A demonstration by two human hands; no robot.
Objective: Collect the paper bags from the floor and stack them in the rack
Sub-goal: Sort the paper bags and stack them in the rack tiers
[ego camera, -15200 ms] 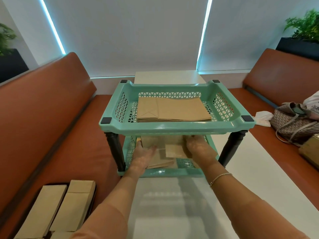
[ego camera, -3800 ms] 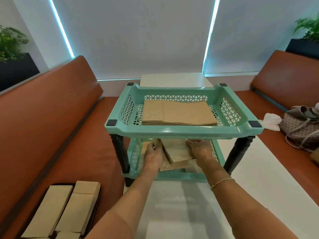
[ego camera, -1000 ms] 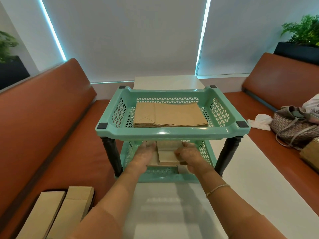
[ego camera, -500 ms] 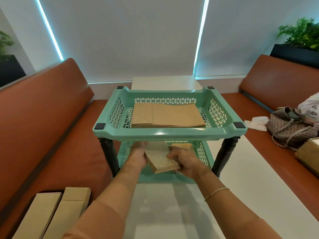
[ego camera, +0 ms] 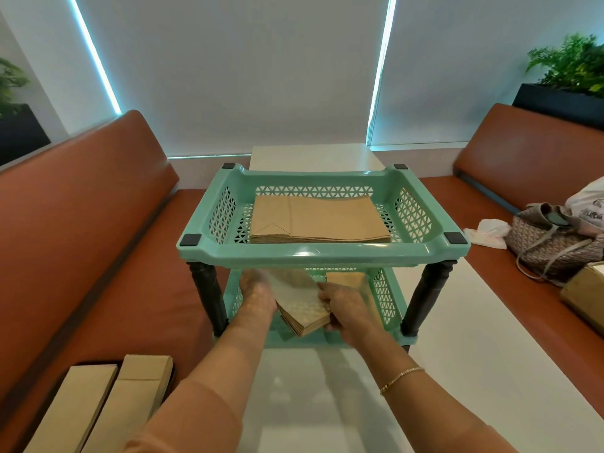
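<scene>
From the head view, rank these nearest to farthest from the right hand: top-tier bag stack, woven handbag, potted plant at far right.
1. top-tier bag stack, directly above and beyond the right hand.
2. woven handbag, right bench.
3. potted plant, far right corner.

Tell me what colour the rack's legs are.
Black, or very dark: the turned legs under the mint-green rack show best in the head view.

Left grip, right grip clasped.

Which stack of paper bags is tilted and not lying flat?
The stack held by both hands at the lower shelf. It is turned askew, while the top-shelf stack lies flat.
</scene>
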